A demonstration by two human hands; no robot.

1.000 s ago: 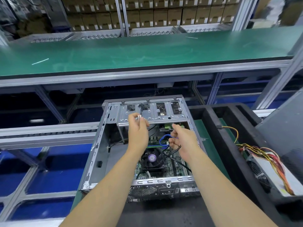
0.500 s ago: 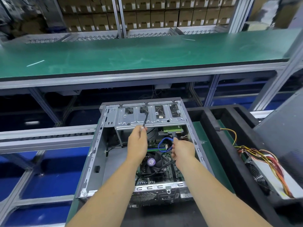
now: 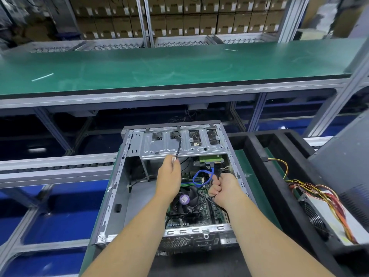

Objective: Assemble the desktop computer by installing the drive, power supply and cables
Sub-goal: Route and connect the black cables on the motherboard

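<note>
The open computer case (image 3: 127,188) lies on its side, long axis running near to far, drive cage (image 3: 183,145) at the far end. The left hand (image 3: 168,180) pinches a black cable (image 3: 178,148) that rises to the cage. The right hand (image 3: 224,189) is clenched around black wires (image 3: 199,204) beside the blue cable (image 3: 201,176); its fingertips are hidden. The power supply (image 3: 327,214) sits right of the case, partly cut off.

The right hand (image 3: 224,189) covers the ends of the thin black cables (image 3: 201,203) it grips. The grey metal drive cage (image 3: 185,148) hides most of the green circuit-board drive (image 3: 211,159). The silver power supply box (image 3: 327,218) runs off frame's right edge.
</note>
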